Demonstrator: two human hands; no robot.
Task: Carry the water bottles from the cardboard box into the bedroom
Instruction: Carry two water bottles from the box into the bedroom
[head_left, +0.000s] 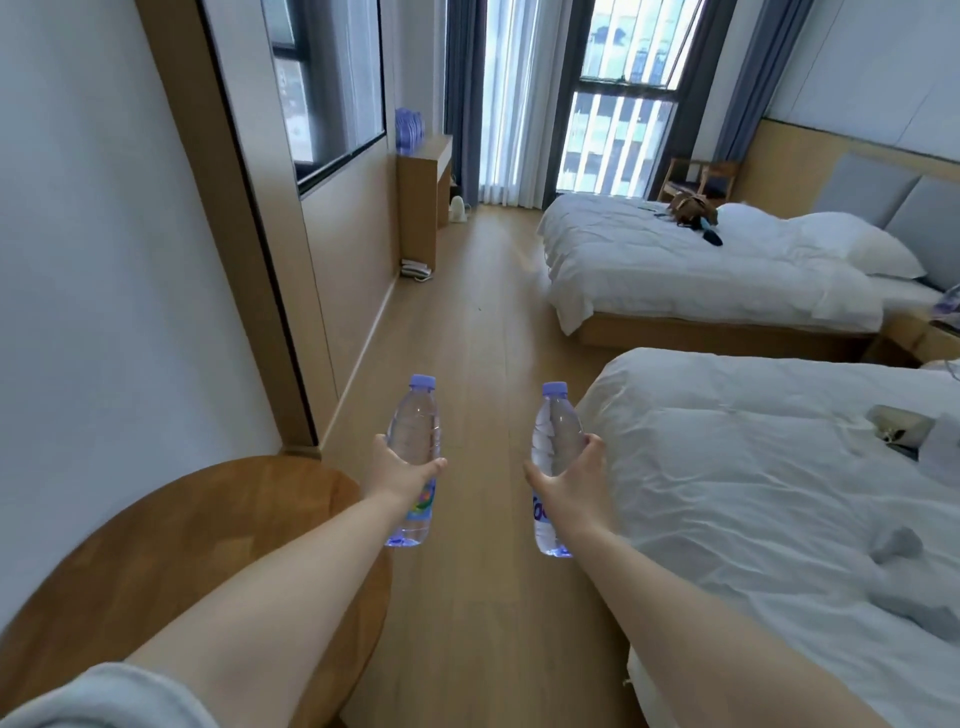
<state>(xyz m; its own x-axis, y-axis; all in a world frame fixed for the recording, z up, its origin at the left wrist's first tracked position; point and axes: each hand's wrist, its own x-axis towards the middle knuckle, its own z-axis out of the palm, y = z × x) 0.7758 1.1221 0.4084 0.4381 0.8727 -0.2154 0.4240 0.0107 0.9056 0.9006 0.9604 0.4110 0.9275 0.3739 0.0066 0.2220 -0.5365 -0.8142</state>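
**Two bottles held, desk stack at 12 o'clock**

One water bottle (414, 457) is gripped in the left hand (397, 475), one bottle (555, 465) in the right hand (571, 486); fingers are wrapped round each, long axes upright. Stacked bottles (409, 127) on the far surface (423, 156) are seen ahead; left hand judged nearer.

Open strip of wooden floor (483, 322) straight ahead, running to the curtained window (613, 98). Hemmed on the right by the near bed (769, 467), its edge just beside the right hand (566, 486) and its water bottle (553, 467); far bed (691, 265) beyond. Crowded low on the left by a round wooden tabletop (171, 530), under the left forearm. Further along the left wall, a wooden desk (422, 197), with a telephone (415, 270) on the floor at its foot.
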